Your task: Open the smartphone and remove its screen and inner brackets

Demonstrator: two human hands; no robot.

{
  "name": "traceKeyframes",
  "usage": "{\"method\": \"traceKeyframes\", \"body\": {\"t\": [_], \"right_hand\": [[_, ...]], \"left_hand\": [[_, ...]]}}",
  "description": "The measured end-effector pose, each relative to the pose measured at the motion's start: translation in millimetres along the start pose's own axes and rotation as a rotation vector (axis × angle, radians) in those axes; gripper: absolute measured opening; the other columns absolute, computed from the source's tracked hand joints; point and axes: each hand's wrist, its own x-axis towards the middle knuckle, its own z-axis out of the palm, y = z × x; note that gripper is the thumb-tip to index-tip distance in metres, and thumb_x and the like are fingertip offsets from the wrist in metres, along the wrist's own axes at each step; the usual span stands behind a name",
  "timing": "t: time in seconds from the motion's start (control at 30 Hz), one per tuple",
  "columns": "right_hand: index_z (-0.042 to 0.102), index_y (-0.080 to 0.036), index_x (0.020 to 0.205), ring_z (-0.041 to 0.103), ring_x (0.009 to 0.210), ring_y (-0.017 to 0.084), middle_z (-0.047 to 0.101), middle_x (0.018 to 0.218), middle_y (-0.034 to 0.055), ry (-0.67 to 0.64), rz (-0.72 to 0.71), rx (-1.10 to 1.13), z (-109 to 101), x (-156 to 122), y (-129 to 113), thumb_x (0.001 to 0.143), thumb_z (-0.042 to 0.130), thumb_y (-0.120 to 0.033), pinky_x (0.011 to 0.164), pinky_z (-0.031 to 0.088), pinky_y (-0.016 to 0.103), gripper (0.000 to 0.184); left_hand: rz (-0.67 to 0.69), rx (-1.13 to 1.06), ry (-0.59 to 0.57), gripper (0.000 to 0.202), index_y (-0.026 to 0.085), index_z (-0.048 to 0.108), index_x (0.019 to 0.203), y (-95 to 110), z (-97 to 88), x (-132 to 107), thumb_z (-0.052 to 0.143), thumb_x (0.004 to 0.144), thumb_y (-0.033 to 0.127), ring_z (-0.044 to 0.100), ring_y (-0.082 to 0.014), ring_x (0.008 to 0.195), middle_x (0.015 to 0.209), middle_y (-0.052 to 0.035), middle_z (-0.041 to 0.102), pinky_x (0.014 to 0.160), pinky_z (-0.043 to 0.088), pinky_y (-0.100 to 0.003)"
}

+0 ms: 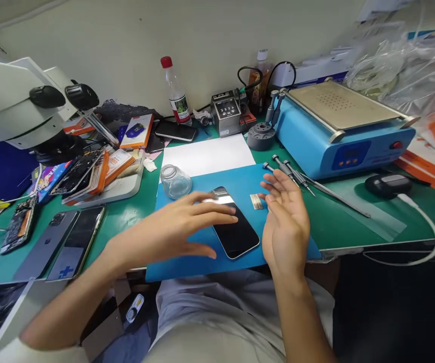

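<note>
A smartphone (239,233) with a dark screen lies face up on the blue mat (187,264). Over its upper left part hovers my left hand (179,222), fingers spread, holding nothing; whether a fingertip touches the glass I cannot tell. To the right of the phone, my right hand (286,219) is raised, palm turned up and inward, fingers loosely apart and empty. Between the phone and that hand lies a small metallic plate (256,201). A glass jar (175,182) stands at the mat's upper left.
Several screwdrivers (289,174) and tweezers (338,196) lie right of the mat, before a blue heating machine (308,136). Behind are a soldering station (227,113) and a bottle (175,93). Phones (77,239) and a microscope (20,101) occupy the left.
</note>
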Motion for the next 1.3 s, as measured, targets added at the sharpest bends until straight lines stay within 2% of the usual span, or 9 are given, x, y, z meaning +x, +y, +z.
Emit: {"method": "traceKeyframes", "body": {"t": [0.03,0.1,0.23,0.4,0.53,0.7,0.93,1.2,1.3], "right_hand": [[0.068,-0.023,0.155,0.064,0.151,0.033,0.068,0.163,0.014,0.003,-0.002,0.015,0.1,0.2,-0.2,0.105,0.08,-0.041,0.127,0.056,0.059,0.054],[0.068,-0.023,0.155,0.064,0.15,0.033,0.068,0.163,0.014,0.008,-0.008,0.038,-0.1,0.4,0.4,0.105,0.081,-0.041,0.127,0.056,0.06,0.054],[0.07,-0.022,0.153,0.066,0.148,0.034,0.069,0.161,0.0138,-0.001,-0.022,0.057,-1.9,0.8,4.5,0.107,0.083,-0.045,0.126,0.057,0.062,0.053],[0.072,-0.022,0.15,0.068,0.145,0.033,0.072,0.156,0.0132,-0.015,-0.04,0.062,-3.3,1.1,7.4,0.108,0.082,-0.047,0.127,0.057,0.062,0.051],[0.074,-0.025,0.146,0.07,0.142,0.03,0.075,0.151,0.0109,-0.015,-0.043,0.075,-2.1,0.6,6.3,0.106,0.08,-0.04,0.123,0.059,0.057,0.043],[0.079,-0.036,0.138,0.073,0.138,0.025,0.08,0.143,0.0044,-0.018,-0.035,0.089,-0.2,-1.5,5.3,0.105,0.077,-0.035,0.114,0.062,0.047,0.034],[0.083,-0.036,0.138,0.077,0.127,0.024,0.083,0.135,0.0035,-0.07,-0.017,0.054,-1.1,-4.1,2.6,0.107,0.077,-0.036,0.103,0.065,0.041,0.031],[0.084,-0.035,0.135,0.078,0.118,0.021,0.084,0.13,0.0019,-0.052,-0.016,0.03,0.4,-3.9,-1.7,0.106,0.077,-0.032,0.097,0.065,0.036,0.029],[0.085,-0.035,0.134,0.078,0.118,0.02,0.083,0.128,0.0016,-0.048,-0.011,0.012,2.5,-4.5,-2.8,0.107,0.076,-0.031,0.096,0.065,0.035,0.029]], "left_hand": [[0.056,0.104,-0.063,0.074,0.034,0.064,0.17,-8.7,-3.1,8.4,0.094,0.103,0.039,0.045,-0.0403,0.18,0.182,-0.0077,0.062,0.142,0.049,-0.063],[0.11,0.131,-0.119,0.097,0.034,0.061,0.174,-22.1,-2.6,26.9,0.106,0.09,0.041,0.032,-0.0424,0.185,0.188,-0.0071,0.055,0.15,0.034,-0.067],[0.191,0.196,-0.17,0.092,0.028,0.062,0.174,-30.6,2.6,51.9,0.102,0.094,0.051,0.048,-0.0368,0.178,0.175,-0.0078,0.069,0.154,0.025,-0.06],[0.169,0.351,-0.127,0.087,0.024,0.069,0.166,-20.9,-0.1,49.0,0.101,0.092,0.056,0.077,-0.0384,0.141,0.151,-0.014,0.079,0.136,0.05,-0.062],[0.099,0.473,-0.055,0.081,0.017,0.075,0.156,-11.7,8.2,33.6,0.091,0.098,0.07,0.082,-0.0386,0.115,0.133,-0.0167,0.081,0.113,0.063,-0.059],[0.006,0.562,0.015,0.08,0.011,0.076,0.147,-2.8,21.8,8.9,0.079,0.103,0.078,0.082,-0.0348,0.098,0.123,-0.0161,0.082,0.09,0.064,-0.05],[0.043,0.511,-0.045,0.076,0.016,0.056,0.167,-8.4,7.9,-16.3,0.088,0.108,0.051,0.081,-0.0328,0.123,0.149,-0.015,0.078,0.105,0.065,-0.048],[0.096,0.437,-0.013,0.056,0.015,0.056,0.161,-15.8,9.9,-20.6,0.075,0.11,0.027,0.084,-0.0334,0.115,0.148,-0.018,0.077,0.088,0.073,-0.046],[0.093,0.42,-0.01,0.047,0.015,0.061,0.153,-16.5,13.4,-22.9,0.074,0.109,0.024,0.084,-0.0366,0.122,0.151,-0.0196,0.076,0.091,0.074,-0.049]]}}
